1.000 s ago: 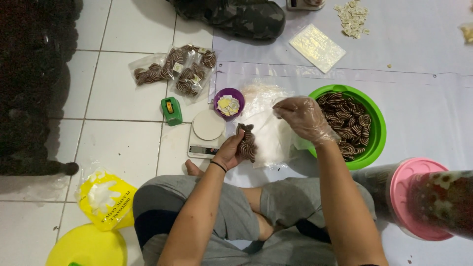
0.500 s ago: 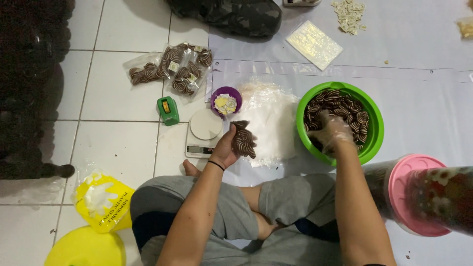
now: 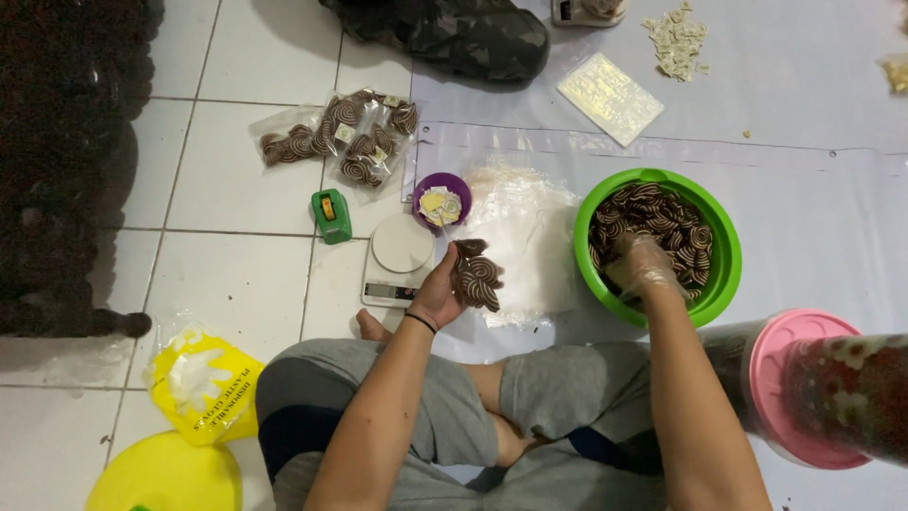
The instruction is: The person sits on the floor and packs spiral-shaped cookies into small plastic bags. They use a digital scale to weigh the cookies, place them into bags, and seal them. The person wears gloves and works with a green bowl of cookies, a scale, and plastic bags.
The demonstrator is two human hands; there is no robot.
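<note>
Green bowl [image 3: 724,248] of brown-and-cream swirl cookies [image 3: 653,222] sits on the right, on the white sheet [image 3: 804,104], with the right hand [image 3: 641,267] down inside it, covered in a thin clear plastic glove. Hard to say if those fingers are pinched on a cookie or just resting on the pile, glove and glare hide it, so can't tell. Left hand [image 3: 445,289] bare, held up just over the knee, palm turned toward the bowl, fingers curled round a small clear bag with a few swirl cookies already in it [image 3: 478,279]. Black band on that wrist. Both forearms run out from the crossed legs, left one angled in toward the small white kitchen scale [image 3: 399,255], right one straight out to the bowl. Best guess for doing this bit well: keep the bag mouth tipped toward the bowl and held wide, lift cookies flat and a few at a time so the thin swirls don't snap, and keep only the gloved hand on the food. Scale sits right beside the left hand, so easy to set the bag down there. Also around: purple cup [image 3: 442,201] of little paper labels, green tape dispenser [image 3: 331,215], filled bags [image 3: 340,137] on the tile, pile of empty clear bags [image 3: 525,227] between scale and bowl.
</note>
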